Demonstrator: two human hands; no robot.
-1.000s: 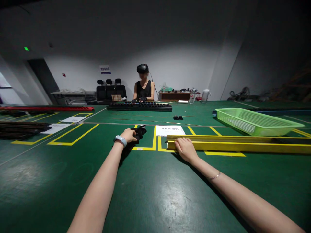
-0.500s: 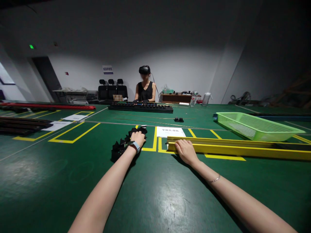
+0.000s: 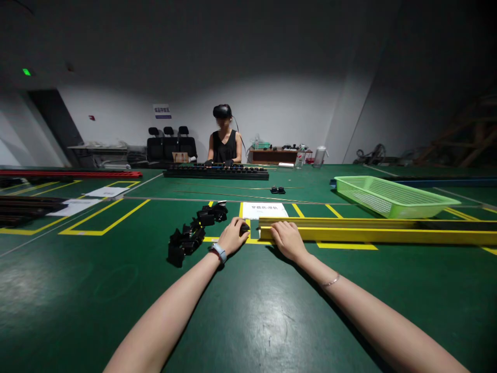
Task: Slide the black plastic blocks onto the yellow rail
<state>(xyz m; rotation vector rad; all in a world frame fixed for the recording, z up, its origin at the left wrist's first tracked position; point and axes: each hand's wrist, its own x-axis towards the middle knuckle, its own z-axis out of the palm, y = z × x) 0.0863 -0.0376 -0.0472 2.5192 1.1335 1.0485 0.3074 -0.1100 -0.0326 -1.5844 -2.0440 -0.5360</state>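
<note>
My left hand (image 3: 233,235) is closed on a small black block (image 3: 244,228), just short of the open left end of a long yellow rail (image 3: 373,235). Most of the block is hidden by the fingers. My right hand (image 3: 289,239) grips the rail near that end, fingers over its front wall. The rail lies flat and runs off to the right. Left of my left hand, a curved row of several black blocks (image 3: 188,241) rests on the green table (image 3: 248,311).
A printed paper sheet (image 3: 264,210) lies behind the rail's end. Farther right stands a green basket (image 3: 396,199). Two small black parts (image 3: 277,190) and thin rods lie beyond. Across the table a person (image 3: 225,142) in a headset works at a long black rail (image 3: 217,173).
My left hand has moved right, from the row of black blocks to beside the rail's end, with one block in it. My right hand stays on the rail. The view has shifted slightly.
</note>
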